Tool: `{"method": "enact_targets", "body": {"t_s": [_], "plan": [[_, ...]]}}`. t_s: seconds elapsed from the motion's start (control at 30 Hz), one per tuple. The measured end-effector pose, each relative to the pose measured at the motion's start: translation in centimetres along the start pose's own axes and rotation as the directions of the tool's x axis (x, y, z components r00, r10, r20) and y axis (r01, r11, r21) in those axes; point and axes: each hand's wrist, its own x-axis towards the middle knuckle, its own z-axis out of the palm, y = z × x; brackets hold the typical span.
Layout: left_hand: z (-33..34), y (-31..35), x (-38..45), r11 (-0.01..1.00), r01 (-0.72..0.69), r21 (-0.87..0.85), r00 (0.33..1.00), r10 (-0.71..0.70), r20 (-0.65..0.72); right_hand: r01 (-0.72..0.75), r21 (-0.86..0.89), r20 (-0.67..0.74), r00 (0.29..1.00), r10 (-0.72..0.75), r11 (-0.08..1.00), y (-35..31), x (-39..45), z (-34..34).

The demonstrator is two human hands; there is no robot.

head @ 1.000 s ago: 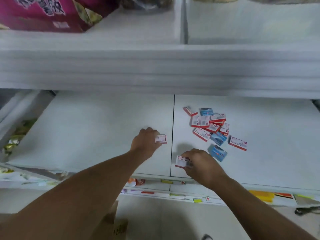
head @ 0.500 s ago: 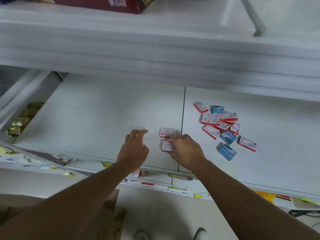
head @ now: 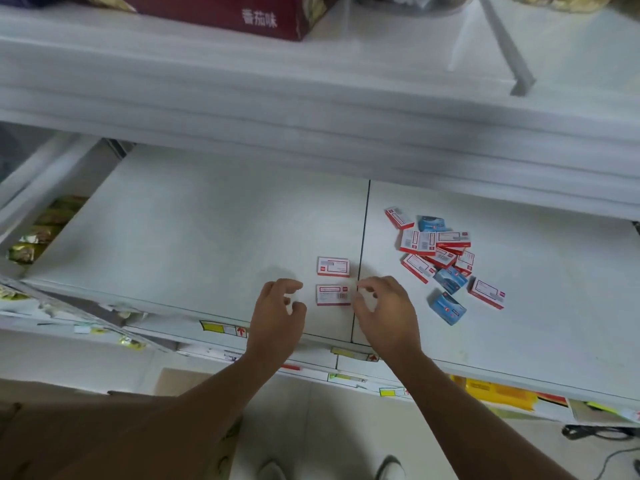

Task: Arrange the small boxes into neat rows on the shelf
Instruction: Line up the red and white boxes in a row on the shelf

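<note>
Two red-and-white small boxes lie flat on the white shelf [head: 214, 237], one behind the other: the far box [head: 333, 266] and the near box [head: 333, 295]. My left hand [head: 278, 313] hovers just left of the near box, fingers loosely curled and holding nothing. My right hand [head: 384, 310] hovers just right of it, also holding nothing. A loose pile of red and blue boxes [head: 438, 252] lies further right, with a blue box [head: 447, 307] and a red box [head: 487, 293] at its near edge.
An upper shelf [head: 311, 109] overhangs the work area and carries a dark red carton [head: 242, 15]. A seam [head: 362, 258] splits the shelf boards. Snack packets [head: 41, 230] sit at the far left. Price labels [head: 225, 329] line the front edge.
My left hand set the first box down and drew back. My right hand brought a second box over, laid it in front of the first and let go.
</note>
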Motion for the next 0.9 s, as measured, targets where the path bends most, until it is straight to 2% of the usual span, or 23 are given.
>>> {"method": "enact_targets", "body": {"t_s": [0.07, 0.13, 0.2, 0.27, 0.37, 0.57, 0.7, 0.9], "plan": [[1.1, 0.9, -0.8, 0.983, 0.085, -0.161, 0.995, -0.091, -0.031, -0.189, 0.274, 0.033, 0.982, 0.188, 0.943, 0.0, -0.9, -0.2], [2.3, 2.0, -1.4, 0.911, 0.185, -0.369, 0.977, -0.212, -0.036, -0.342, 0.485, 0.163, 0.94, 0.301, 0.805, -0.5, -1.5, -0.1], [3.4, 3.3, -1.9, 0.827, 0.267, -0.495, 0.952, -0.306, 0.002, -0.407, 0.609, 0.242, 0.913, 0.329, 0.681, -0.9, -1.8, 0.7], [4.4, 3.9, -1.9, 0.743, 0.314, -0.592, 0.934, -0.355, 0.049, -0.408, 0.676, 0.249, 0.91, 0.331, 0.614, -1.5, -1.8, 1.6], [5.9, 2.8, -1.2, 0.657, 0.317, -0.684, 0.928, -0.364, 0.081, -0.387, 0.712, 0.252, 0.92, 0.3, 0.586, -1.9, -1.7, 3.2], [7.0, 2.1, 0.4, 0.653, 0.283, -0.702, 0.948, -0.303, 0.1, -0.401, 0.741, 0.241, 0.908, 0.344, 0.538, -2.8, 0.0, 5.4], [7.3, 2.7, 1.7, 0.627, 0.301, -0.718, 0.943, -0.309, 0.125, -0.396, 0.789, 0.216, 0.895, 0.39, 0.47, -3.1, 0.8, 5.3], [7.8, 3.2, 3.4, 0.651, 0.265, -0.712, 0.954, -0.284, 0.095, -0.407, 0.757, 0.197, 0.888, 0.416, 0.512, -3.4, 0.8, 5.4]]}}
